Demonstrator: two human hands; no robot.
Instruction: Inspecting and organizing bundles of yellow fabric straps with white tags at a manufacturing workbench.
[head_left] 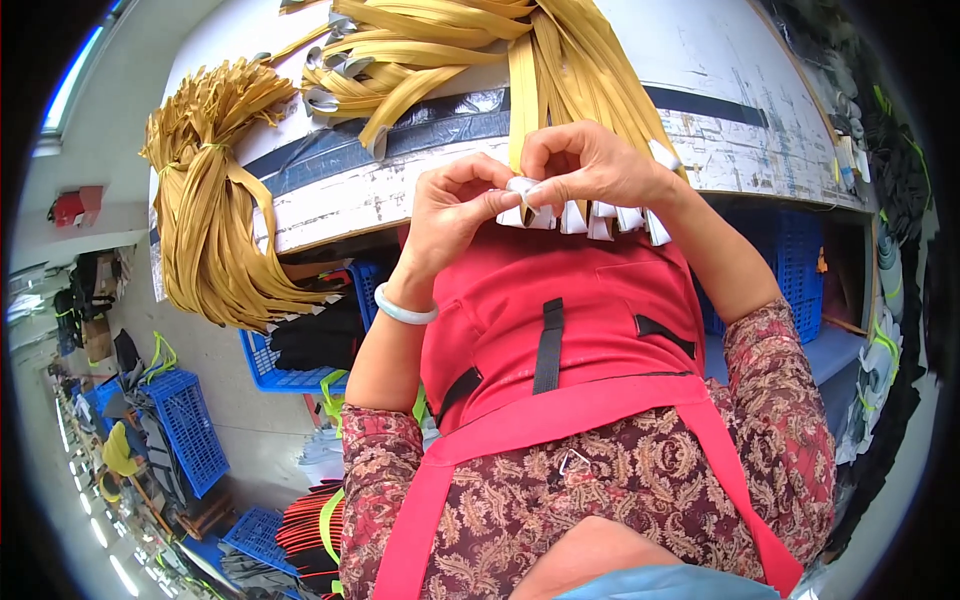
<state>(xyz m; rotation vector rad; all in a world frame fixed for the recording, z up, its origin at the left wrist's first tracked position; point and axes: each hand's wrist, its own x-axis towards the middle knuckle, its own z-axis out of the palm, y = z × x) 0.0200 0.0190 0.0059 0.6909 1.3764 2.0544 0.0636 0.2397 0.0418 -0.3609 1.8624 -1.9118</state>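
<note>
Both hands meet at the near edge of the worktable (730, 160). My left hand (455, 210), with a pale bangle (405, 308) on the wrist, pinches a small white end tab (521, 187) between thumb and fingers. From the other side my right hand (590, 165) is closed in a pinch on the same tab. It sits at the end of a long yellow strip that looks like zipper tape (522, 90). Beside it, several more yellow strips (590, 85) hang over the edge with white tabs (601, 222) at their ends.
A tied bundle of yellow strips (215, 225) droops off the table's left corner. More strips with grey ends (415, 95) lie at the back. Blue crates (185, 430) stand on the floor at left; another blue crate (798, 270) is under the table at right.
</note>
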